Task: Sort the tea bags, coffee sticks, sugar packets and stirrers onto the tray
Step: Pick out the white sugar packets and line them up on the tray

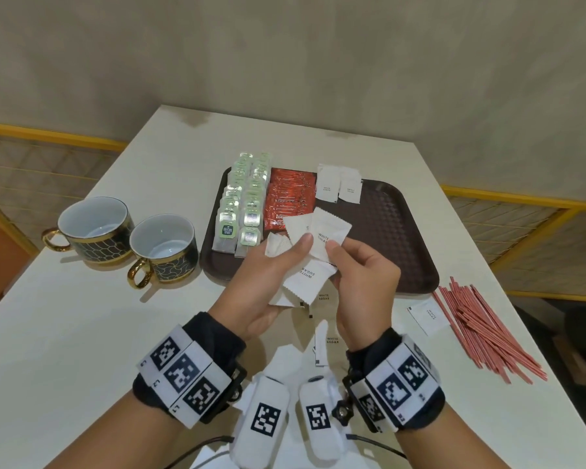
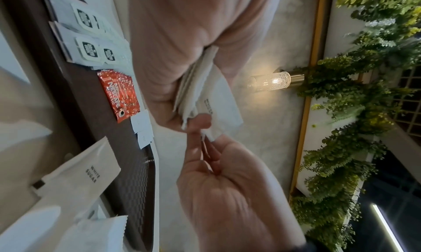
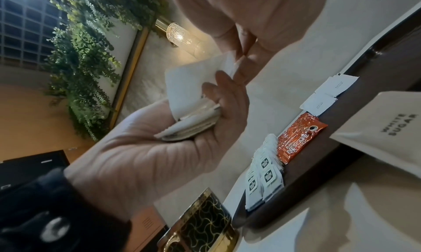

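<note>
- Cream laminate table (image 1: 82,333), corner pointing away; everything sits on it
- Dark brown textured tray (image 1: 393,231) at centre; its right half bare of goods
- Two black-and-gold cups (image 1: 129,235) stand left of the tray, touching or nearly so, handles gold, insides white
- Tea bags (image 1: 242,201) in two overlapping rows along the tray's left side, green-labelled tags up
- Red coffee sticks (image 1: 290,196) stacked just right of the tea bags, touching them; label legible in the left wrist view
- Red stirrers (image 1: 484,330) in a loose fanned heap on the table, off the tray's near right corner
- Left hand (image 1: 268,275) over the tray's near edge, palm up, fingers curled round a sheaf of white sugar packets (image 1: 298,231), thumb pressed on top; right wrist view shows the stack edge-on in the palm
- Right hand (image 1: 362,275) just beside the left, thumb and forefinger pinching one packet of the same sheaf at its lower corner; other fingers curled in
- Two sugar packets on tray (image 1: 339,186) at the far edge, side by side, overhanging the rim
- Loose packets on table (image 1: 327,333) lie beneath the wrists; a single one (image 1: 427,314) lies beside the stirrers
</note>
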Available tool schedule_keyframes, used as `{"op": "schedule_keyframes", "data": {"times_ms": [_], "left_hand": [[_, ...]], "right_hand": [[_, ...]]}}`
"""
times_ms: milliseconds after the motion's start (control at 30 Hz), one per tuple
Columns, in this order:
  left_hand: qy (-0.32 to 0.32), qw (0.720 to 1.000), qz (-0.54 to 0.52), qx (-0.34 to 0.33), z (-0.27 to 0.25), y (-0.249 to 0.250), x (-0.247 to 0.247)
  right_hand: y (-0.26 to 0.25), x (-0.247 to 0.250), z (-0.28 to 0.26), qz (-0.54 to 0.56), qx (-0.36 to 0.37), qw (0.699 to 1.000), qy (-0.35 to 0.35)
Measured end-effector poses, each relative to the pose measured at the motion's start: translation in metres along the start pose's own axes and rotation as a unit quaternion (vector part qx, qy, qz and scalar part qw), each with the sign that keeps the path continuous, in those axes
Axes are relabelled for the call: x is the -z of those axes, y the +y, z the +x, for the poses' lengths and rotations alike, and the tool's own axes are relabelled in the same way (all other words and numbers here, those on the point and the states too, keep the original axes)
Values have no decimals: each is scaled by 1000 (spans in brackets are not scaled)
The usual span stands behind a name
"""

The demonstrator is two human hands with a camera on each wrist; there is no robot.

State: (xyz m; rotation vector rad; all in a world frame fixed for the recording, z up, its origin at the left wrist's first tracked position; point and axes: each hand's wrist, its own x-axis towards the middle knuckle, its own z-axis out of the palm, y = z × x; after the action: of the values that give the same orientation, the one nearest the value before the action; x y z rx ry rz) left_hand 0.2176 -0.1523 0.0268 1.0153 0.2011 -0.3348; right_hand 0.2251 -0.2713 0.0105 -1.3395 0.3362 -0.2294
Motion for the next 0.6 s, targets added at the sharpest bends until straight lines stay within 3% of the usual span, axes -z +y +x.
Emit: {"op": "schedule_keyframes", "data": {"times_ms": [167,267,367,533,567,600], "left_hand": [[47,999,0,12,8,-2,14],[73,991,108,0,14,8,30],[42,958,281,-24,20,25,41],[-62,886,460,-21,25,46,26],[-72,879,471,-29,26,48,23],[-69,878,471,-42,27,50,21]], "right_hand": [[-5,11,8,-44,29,998,-33],[-29,30,26,-98,51,988,-110],[-56,41,42,-220,106,944,-223],[-64,20,52,-388,169,830,-364],[-60,17,54,-404,170,823,-362],[-55,15,55,-396,160,835,-348]]}}
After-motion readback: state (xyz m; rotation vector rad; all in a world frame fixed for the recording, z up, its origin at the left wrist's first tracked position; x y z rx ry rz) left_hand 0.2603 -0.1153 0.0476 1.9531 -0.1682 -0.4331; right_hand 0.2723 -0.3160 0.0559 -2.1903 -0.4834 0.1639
